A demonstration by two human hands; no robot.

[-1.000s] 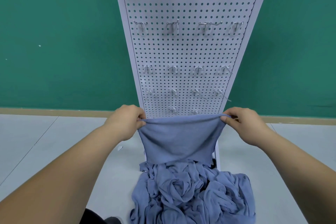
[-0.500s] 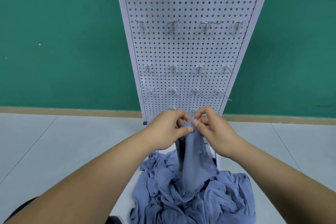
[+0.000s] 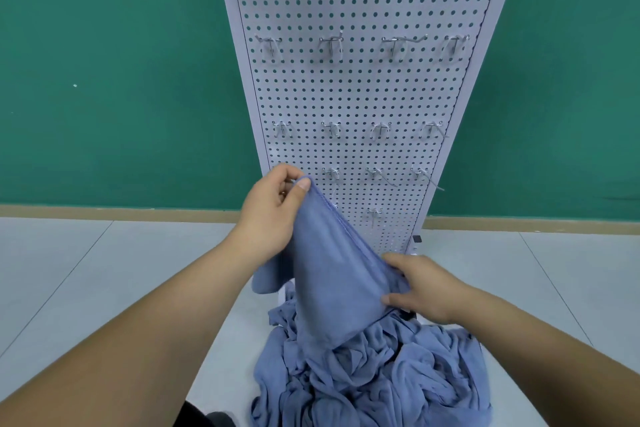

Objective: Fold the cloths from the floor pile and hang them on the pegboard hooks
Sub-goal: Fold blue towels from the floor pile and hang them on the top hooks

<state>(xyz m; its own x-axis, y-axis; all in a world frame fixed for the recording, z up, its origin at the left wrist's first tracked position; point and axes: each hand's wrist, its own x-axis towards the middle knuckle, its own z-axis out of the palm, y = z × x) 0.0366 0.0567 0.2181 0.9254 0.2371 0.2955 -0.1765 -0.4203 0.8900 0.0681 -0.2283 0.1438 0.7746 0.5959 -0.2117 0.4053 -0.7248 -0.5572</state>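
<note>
Behind everything, a flat green wall (image 3: 104, 80) fills the upper part of the view, and a tan skirting strip (image 3: 138, 212) runs along its foot. Below it spreads a floor (image 3: 86, 274) of pale grey tiles, with thin joints running toward the wall.

Against the wall stands a tall white pegboard (image 3: 363, 97), dotted with round holes and framed by plain side rails. It looks narrower toward the floor. Small metal hooks (image 3: 330, 43) stick out from it in several rows.

On the floor at the foot of the board lies the pile (image 3: 381, 381), a crumpled heap of blue-grey cloths that reaches down to the bottom edge of the view.

One cloth (image 3: 332, 281) is lifted above the pile and held between both hands. It slants from upper left to lower right. Its lowest fold hangs down onto the heap, and a loose flap droops beneath the left wrist.

The left hand (image 3: 273, 211) is raised in front of the lowest hooks, with thumb and curled fingers pinching the cloth's top corner. The right hand (image 3: 422, 288) sits lower, just above the pile, with fingers and thumb closed on a bunched fold at the cloth's lower right edge.

A small black fitting (image 3: 417, 238) shows on the board's right rail near the floor. A dark shape (image 3: 204, 418) at the bottom edge is too cropped to identify.
</note>
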